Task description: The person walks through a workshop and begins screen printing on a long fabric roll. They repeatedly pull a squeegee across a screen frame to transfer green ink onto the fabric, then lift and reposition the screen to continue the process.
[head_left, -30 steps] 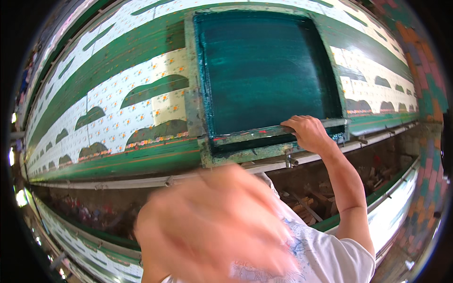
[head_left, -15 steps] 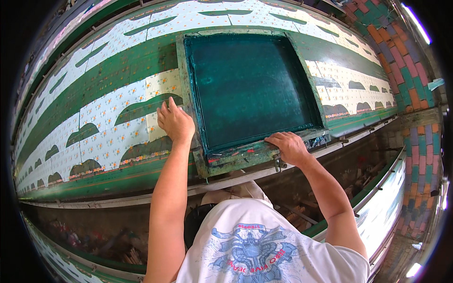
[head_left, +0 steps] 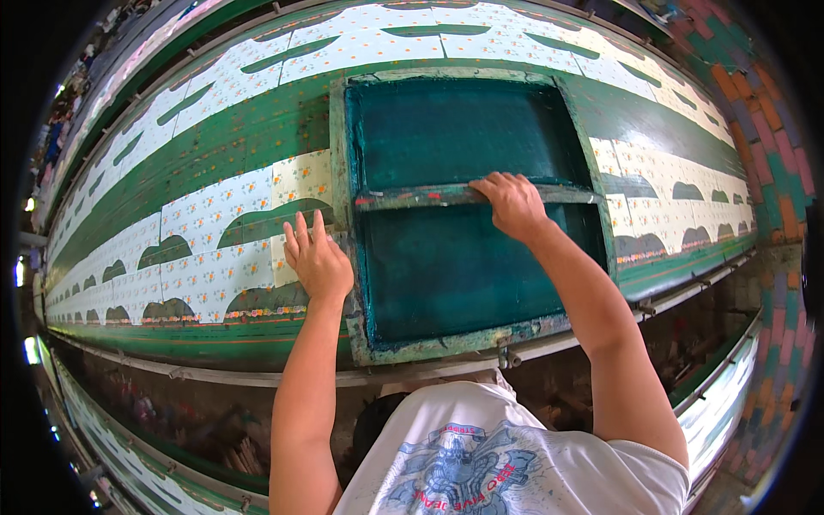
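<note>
A screen printing frame [head_left: 341, 163] with a dark teal mesh [head_left: 463, 129] lies on the long green printing table. Across its middle runs a squeegee [head_left: 403, 197], a long bar stained green with a few red marks. My right hand [head_left: 513, 204] is closed over the squeegee's top edge, right of its centre. My left hand [head_left: 318, 257] hovers at the frame's left side with fingers spread, holding nothing. Beneath that hand lie pale fabric pieces [head_left: 202, 206] printed with small orange flowers, with curved green openings between them.
More floral pieces [head_left: 669, 193] lie right of the frame, and others [head_left: 360, 43] along the far side. A metal rail [head_left: 429, 371] follows the table's near edge. Behind me stands another table [head_left: 129, 438] with pale pieces. Coloured brick paving [head_left: 777, 154] shows at the right.
The squeegee has moved from the frame's near edge to its middle, pushed away by my right hand. My left hand has spread its fingers and shifted slightly nearer to me.
</note>
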Available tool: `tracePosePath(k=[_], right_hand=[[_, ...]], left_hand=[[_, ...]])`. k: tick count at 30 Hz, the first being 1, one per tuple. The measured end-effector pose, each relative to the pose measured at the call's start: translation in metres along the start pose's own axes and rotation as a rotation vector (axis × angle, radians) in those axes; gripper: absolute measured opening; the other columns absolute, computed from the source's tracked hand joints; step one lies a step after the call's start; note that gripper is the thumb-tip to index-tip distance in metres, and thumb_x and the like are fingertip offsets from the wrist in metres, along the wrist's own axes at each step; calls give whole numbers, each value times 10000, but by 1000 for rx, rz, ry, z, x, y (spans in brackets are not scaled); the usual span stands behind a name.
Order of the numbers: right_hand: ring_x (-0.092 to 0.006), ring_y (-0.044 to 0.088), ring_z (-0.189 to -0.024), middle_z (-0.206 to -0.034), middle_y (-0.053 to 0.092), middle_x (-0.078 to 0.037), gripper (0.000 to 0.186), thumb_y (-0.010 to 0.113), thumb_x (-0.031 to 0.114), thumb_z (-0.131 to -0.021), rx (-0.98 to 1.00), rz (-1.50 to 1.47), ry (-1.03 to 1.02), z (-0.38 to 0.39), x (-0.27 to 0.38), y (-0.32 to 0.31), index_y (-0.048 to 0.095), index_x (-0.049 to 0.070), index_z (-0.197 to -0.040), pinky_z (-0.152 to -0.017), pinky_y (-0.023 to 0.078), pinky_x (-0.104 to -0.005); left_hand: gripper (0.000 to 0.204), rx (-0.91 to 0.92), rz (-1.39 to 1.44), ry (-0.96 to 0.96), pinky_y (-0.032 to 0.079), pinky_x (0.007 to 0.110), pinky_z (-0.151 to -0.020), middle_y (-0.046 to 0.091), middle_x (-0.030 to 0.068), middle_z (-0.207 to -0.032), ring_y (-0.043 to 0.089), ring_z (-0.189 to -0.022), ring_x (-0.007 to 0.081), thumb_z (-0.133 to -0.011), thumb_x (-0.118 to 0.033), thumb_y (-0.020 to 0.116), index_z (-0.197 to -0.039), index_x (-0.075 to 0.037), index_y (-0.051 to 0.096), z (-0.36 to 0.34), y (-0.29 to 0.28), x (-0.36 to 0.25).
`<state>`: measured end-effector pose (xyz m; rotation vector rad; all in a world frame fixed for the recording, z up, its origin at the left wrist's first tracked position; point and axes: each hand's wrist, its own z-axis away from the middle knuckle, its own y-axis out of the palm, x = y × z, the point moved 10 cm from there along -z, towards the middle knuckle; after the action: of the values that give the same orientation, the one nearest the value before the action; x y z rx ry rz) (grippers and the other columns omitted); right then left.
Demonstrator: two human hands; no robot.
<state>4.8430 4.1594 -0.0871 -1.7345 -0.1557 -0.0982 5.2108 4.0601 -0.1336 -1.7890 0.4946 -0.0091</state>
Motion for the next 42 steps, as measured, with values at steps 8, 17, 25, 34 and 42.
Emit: tracePosePath(k=[8, 17, 25, 34, 42], right_hand=[[-363, 770, -1191, -1227, 796, -97, 490, 718, -3, -920, 30, 25, 11, -127, -82, 21, 809, 195, -1359, -1039, 598, -521], [-351, 769, -1211, -1241, 795, -93, 544, 718, -2, -911, 4, 54, -11, -217, -131, 39, 796, 216, -1403, -1060, 594, -501], [-305, 759, -1228, -1239, 783, -67, 488, 748, 22, -911, -100, 46, -36, -175, -114, 34, 804, 214, -1356, -1048, 593, -488], [-373, 767, -1229, -1266, 796, -127, 503, 699, -14, -929, -65, 47, 14, -233, -141, 23, 807, 204, -1369, -1055, 617, -514], [-383, 782, -1187, -1247, 828, -102, 405, 745, 50, -983, 38, 42, -31, -251, -152, 30, 831, 201, -1348, -1031, 620, -522]], left_hand=[[532, -28, -88, -40, 254, 627, -1386, 474, 218, -1789, 313, -1711, 480, -1151, -152, 576, -1680, -96, 595, 2, -9, -2], [504, -38, -66, -27, 315, 656, -1340, 518, 255, -1732, 381, -1663, 518, -1128, -151, 583, -1614, -31, 640, 1, -14, -5], [508, -41, -56, -65, 298, 623, -1363, 529, 236, -1733, 381, -1665, 490, -1112, -148, 606, -1604, -28, 647, 0, -16, -3], [487, -65, -40, -33, 338, 658, -1324, 546, 260, -1702, 418, -1633, 524, -1112, -169, 617, -1570, -11, 662, 0, -21, -6], [496, -30, -25, -35, 333, 645, -1339, 553, 255, -1699, 419, -1632, 516, -1101, -133, 608, -1578, -8, 658, -1, -17, -5]])
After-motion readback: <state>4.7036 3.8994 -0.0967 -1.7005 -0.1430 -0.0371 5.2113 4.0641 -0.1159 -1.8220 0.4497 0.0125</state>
